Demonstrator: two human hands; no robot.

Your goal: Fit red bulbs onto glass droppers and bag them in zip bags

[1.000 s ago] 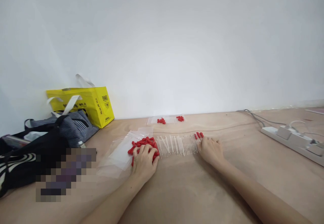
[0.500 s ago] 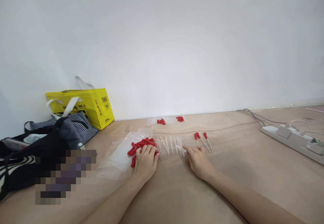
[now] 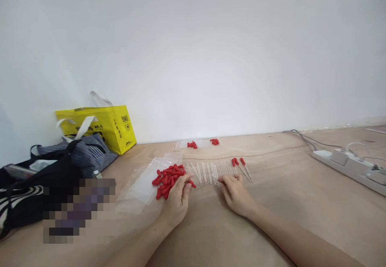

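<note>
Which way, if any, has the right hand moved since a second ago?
Yes. The right hand has moved left and slightly nearer the wearer, farther from the white power strip, which has stayed put.

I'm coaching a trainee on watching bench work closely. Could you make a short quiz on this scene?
1. Multiple choice: what does the right hand hold?
A) a cable
B) a clear tube
C) a bag handle
2. True or false: the yellow bag stands on the left side of the view, and the power strip lies on the right.
3. Fill in: the pile of red bulbs lies by the ____ hand.

Key: 1. B; 2. true; 3. left
</note>
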